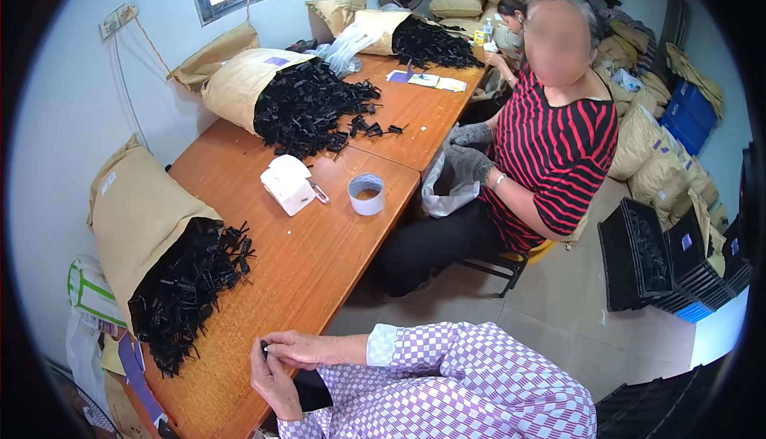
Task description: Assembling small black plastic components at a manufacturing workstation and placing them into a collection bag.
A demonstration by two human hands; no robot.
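Observation:
My left hand (276, 385) and my right hand (299, 349) meet at the near edge of the brown table (263, 311). Their fingers pinch a small black plastic piece (265, 349), mostly covered, so its exact kind does not show. Just beyond lies a heap of black plastic pieces (187, 291), spilling from the open mouth of a tan paper sack (148, 219) on its side.
A tape roll (365, 195) and a small white box (288, 185) stand mid-table. Farther back, another sack (239, 88) spills black pieces (307, 104). A co-worker in a striped shirt (550, 148) sits at right, gloved hands (469, 160) at a plastic bag. Black crates (634, 255) stand on the floor.

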